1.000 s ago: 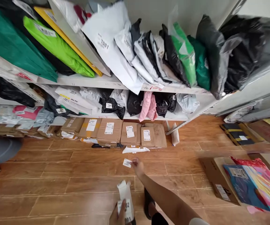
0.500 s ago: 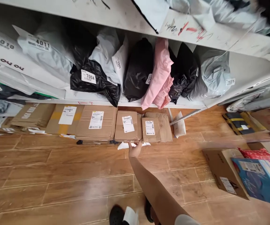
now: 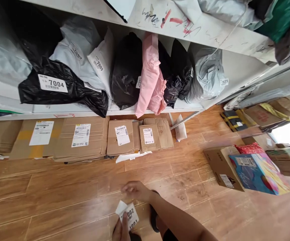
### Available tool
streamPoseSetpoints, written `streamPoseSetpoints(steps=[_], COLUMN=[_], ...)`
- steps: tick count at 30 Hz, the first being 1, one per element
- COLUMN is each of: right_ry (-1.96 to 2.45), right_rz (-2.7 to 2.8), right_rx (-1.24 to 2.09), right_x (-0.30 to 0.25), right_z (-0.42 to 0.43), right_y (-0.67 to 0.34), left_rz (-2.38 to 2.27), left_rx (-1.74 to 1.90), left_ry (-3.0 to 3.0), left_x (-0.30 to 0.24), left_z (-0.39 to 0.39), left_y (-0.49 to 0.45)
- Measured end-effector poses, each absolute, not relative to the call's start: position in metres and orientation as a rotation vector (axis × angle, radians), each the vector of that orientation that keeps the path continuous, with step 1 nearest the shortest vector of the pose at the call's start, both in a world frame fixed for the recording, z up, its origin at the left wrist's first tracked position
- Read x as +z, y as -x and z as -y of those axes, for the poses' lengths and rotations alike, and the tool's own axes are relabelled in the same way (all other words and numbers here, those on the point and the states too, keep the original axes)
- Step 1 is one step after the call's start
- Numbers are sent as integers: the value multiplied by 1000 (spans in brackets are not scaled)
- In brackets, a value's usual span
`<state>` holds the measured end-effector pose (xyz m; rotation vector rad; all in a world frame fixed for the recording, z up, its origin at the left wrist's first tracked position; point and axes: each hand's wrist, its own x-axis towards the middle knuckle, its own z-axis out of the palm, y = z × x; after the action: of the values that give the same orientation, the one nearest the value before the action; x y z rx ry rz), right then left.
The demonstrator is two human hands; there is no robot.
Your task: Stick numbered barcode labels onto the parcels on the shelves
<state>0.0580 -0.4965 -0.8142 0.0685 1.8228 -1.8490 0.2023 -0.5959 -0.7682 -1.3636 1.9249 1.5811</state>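
My left hand is at the bottom of the view, closed on a strip of white number labels with the thumb on top. Printed digits ending in "002" and "1001" show on it, and part of the strip is folded. My right hand hangs just above the labels, apart from them. Its fingers look bent but are smeared, so whether anything is between them is unclear. Beyond it, flat cardboard boxes with shipping labels, such as a small box, lie beneath the shelf. A torn white piece sticks out in front.
The white shelf holds bagged parcels: a black bag marked 7004, a pink bag and a grey bag. On the wooden floor to the right stand a brown carton and a colourful box.
My right hand has drawn back from the small box's front edge toward my body. My left hand has come into view with the labels. The view has shifted to the right.
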Motion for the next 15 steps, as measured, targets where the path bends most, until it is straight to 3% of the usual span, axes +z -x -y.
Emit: streamPoseSetpoints(steps=[15], right_ry=[-425], right_rz=[-1710], right_rx=[-2045], right_x=[-790], right_z=[379], right_y=[-47], left_rz=[-1701], left_rx=[1946], left_ry=[979], left_x=[-775], left_z=[529], left_y=[-93])
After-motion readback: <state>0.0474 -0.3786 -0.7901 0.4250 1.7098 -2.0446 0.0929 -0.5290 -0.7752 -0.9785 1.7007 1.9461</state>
